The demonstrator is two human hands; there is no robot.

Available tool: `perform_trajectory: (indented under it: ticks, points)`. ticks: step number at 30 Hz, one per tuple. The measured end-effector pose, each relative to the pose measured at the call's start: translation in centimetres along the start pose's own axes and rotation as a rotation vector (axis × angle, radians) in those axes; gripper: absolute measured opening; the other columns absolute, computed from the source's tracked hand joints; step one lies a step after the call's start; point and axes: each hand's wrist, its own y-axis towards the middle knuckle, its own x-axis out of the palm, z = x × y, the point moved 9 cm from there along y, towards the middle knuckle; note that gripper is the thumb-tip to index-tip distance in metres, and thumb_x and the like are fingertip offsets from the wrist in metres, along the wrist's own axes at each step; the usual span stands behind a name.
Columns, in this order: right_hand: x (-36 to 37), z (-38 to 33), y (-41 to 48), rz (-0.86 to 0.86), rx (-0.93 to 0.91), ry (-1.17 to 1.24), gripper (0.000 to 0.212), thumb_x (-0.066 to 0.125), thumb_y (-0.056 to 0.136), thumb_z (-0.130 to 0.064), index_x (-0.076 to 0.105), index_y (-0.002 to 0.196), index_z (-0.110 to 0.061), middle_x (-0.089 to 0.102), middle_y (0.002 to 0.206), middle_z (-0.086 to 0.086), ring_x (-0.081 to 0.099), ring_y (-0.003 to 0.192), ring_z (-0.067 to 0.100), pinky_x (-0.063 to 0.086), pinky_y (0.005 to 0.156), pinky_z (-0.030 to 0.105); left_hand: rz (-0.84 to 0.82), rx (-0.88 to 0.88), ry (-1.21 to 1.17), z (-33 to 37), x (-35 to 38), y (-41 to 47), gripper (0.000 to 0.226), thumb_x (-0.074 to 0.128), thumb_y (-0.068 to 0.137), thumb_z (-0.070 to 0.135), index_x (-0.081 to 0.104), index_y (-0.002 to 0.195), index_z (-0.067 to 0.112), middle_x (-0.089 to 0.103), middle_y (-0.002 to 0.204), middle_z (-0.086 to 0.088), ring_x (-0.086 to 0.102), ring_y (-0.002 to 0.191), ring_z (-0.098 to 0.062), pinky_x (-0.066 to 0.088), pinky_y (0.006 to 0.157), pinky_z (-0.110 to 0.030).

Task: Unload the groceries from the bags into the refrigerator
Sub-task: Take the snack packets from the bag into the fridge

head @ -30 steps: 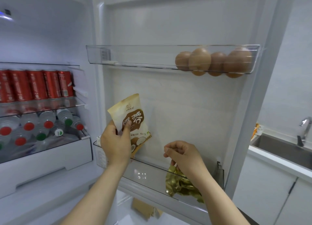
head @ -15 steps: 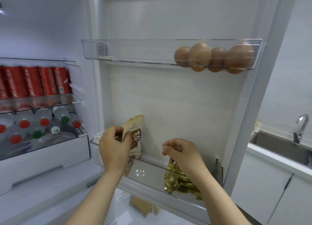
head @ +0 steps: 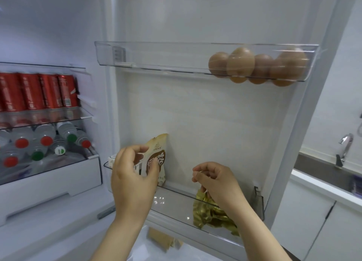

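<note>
Pouch [head: 158,143] upright in lower door bin [head: 172,206], long axis vertical | my left hand [head: 131,182] nearest, fingers [head: 137,149] curled, thumb touching its front, pinch unclear | right hand [head: 217,180] pinches gold bag [head: 207,215], rightward.

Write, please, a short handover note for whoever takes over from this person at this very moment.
Left hand: thumb on the snack pouch, which stands at the left end of the lower door bin; whether it grips cannot be told.
Right hand: pinches the top of the gold bag, which sits at the bin's right end.
Done: both packs are in the bin; eggs lie in the upper door bin.
Left: let go of both, then fetch more; the grocery bags are out of view.
</note>
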Motion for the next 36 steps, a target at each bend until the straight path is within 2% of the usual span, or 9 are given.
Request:
perform_trajectory:
  ticks: [4,13,15,19,24,26,29,34,36]
  points:
    - [0.0,0.1,0.0,0.031,-0.021,-0.057,0.007,0.066,0.086,-0.02,0.069,0.086,-0.026,0.072,0.08,0.0,0.056,0.05,0.001,0.044,0.051,0.015,-0.045,-0.026,-0.085,-0.5,0.2,-0.1,0.029,0.074,0.076,0.007,0.058,0.087,0.028,0.06,0.089,0.011,0.058,0.079,-0.01,0.044,0.067,-0.01]
    - [-1.5,-0.1,-0.2,0.184,-0.005,-0.085,0.009,0.065,0.088,-0.02,0.069,0.085,-0.028,0.072,0.081,-0.001,0.058,0.053,0.004,0.043,0.049,0.016,-0.377,-0.074,-0.09,-2.6,5.4,-0.9,0.025,0.071,0.078,0.015,0.057,0.085,0.034,0.058,0.088,0.016,0.058,0.079,-0.004,0.047,0.065,-0.016]
    - [-1.9,-0.3,-0.5,0.235,-0.015,-0.076,0.008,0.064,0.089,-0.02,0.069,0.087,-0.026,0.072,0.082,-0.001,0.058,0.053,0.004,0.043,0.049,0.015,-0.405,-0.019,-0.03,-2.9,6.0,-1.0,0.027,0.072,0.077,0.014,0.055,0.086,0.033,0.056,0.087,0.016,0.058,0.074,-0.003,0.048,0.061,-0.022]
    - [-2.9,-1.1,-1.4,0.358,-0.067,-0.072,0.01,0.063,0.089,-0.018,0.07,0.089,-0.025,0.071,0.081,-0.002,0.058,0.058,0.004,0.043,0.05,0.012,-0.467,0.076,0.012,-2.1,6.6,-1.4,0.03,0.074,0.074,0.015,0.055,0.09,0.032,0.052,0.086,0.021,0.055,0.073,-0.002,0.04,0.058,-0.014]
    - [-5.6,-2.6,-4.9,0.455,-0.13,-0.165,0.014,0.064,0.086,-0.014,0.071,0.087,-0.027,0.07,0.08,0.001,0.059,0.062,0.017,0.052,0.056,0.028,-0.596,0.008,-0.084,-1.2,7.5,-2.6,0.022,0.072,0.078,0.02,0.06,0.092,0.032,0.055,0.086,0.018,0.054,0.08,0.001,0.039,0.062,-0.01]
    - [-7.4,-3.5,-7.2,0.504,-0.164,-0.226,0.014,0.066,0.086,-0.014,0.071,0.087,-0.027,0.07,0.079,0.001,0.061,0.064,0.022,0.05,0.055,0.03,-0.635,0.003,-0.117,0.1,7.7,-3.5,0.021,0.072,0.078,0.021,0.06,0.091,0.033,0.056,0.087,0.018,0.055,0.082,0.001,0.04,0.063,-0.009]
    - [-9.6,-5.3,-11.0,0.542,-0.2,-0.367,0.011,0.067,0.086,-0.017,0.07,0.088,-0.027,0.069,0.077,-0.004,0.062,0.061,0.015,0.052,0.056,0.03,-0.667,0.028,-0.197,3.0,7.8,-5.0,0.023,0.072,0.077,0.017,0.061,0.09,0.031,0.058,0.087,0.017,0.054,0.088,0.003,0.041,0.066,-0.005]
    - [-13.6,-7.2,-20.2,0.647,-0.174,-0.56,0.01,0.066,0.087,-0.028,0.068,0.094,-0.034,0.066,0.078,-0.02,0.064,0.07,0.005,0.053,0.057,0.021,-0.749,0.108,-0.322,9.9,7.7,-9.6,0.021,0.073,0.077,0.017,0.061,0.087,0.031,0.059,0.087,0.018,0.058,0.082,0.0,0.048,0.069,-0.018]
    - [-15.9,-7.2,-25.0,0.704,-0.127,-0.608,0.012,0.065,0.087,-0.03,0.067,0.097,-0.036,0.066,0.08,-0.021,0.064,0.074,0.003,0.055,0.061,0.02,-0.804,0.163,-0.376,13.5,7.4,-12.6,0.021,0.073,0.077,0.017,0.061,0.088,0.031,0.059,0.086,0.018,0.059,0.082,-0.001,0.05,0.069,-0.017]
